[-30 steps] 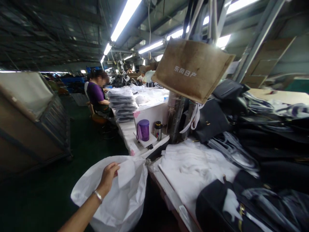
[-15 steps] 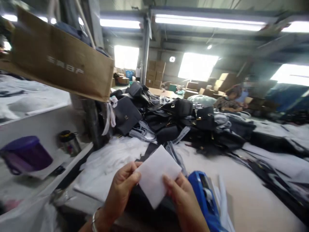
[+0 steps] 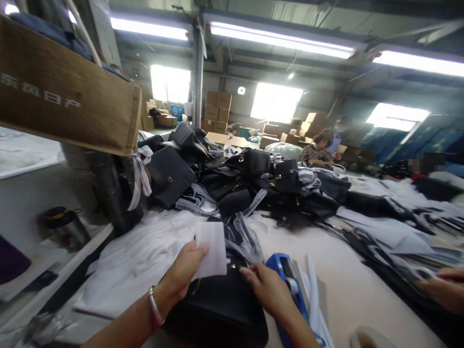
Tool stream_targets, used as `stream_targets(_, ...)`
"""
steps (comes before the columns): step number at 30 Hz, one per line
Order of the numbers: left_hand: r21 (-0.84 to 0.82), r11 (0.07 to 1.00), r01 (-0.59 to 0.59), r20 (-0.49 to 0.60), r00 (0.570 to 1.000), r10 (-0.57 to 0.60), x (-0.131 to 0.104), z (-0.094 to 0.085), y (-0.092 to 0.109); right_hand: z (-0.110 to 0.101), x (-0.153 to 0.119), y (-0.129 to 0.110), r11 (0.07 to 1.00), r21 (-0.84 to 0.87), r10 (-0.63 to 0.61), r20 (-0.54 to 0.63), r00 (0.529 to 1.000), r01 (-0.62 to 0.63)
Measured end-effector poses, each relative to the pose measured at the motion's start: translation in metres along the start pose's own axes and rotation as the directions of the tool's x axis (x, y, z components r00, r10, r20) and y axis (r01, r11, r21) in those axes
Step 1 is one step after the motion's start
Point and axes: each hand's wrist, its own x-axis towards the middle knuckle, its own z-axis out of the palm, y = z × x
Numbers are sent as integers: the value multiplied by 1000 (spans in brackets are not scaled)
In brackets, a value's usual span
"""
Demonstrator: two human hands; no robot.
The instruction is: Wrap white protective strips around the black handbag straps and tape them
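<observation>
Our white sheet (image 3: 213,250) is above the black bag (image 3: 221,307), pinched along its left edge between the thumb and fingers of our left hand (image 3: 186,266). With only that edge gripped, we think it could bend or slip if the pinch loosens. Our right hand (image 3: 267,286) is by the bag's upper edge, fingers slightly curled; whether they grip anything, we cannot tell. Just beside, our right forearm overlaps the blue tape dispenser (image 3: 279,262), so an outward swing might knock it. White cloths (image 3: 137,261) lie left.
</observation>
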Motion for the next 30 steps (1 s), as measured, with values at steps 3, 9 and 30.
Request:
stream_targets(3,21,1000,-5,38,999,4,2,-7,-5,19,-4,8,1000,-24,-2,91,996,4)
stream_targets(9,-14,998,53,36,998,-53,-2,3,-13,17,-3,-4,849,528,7,13,1000,-12)
stream_targets(30,-228,963,143,338,939,-59,24,78,-30,-32,28,-13,871,476,-133,-14,991,124)
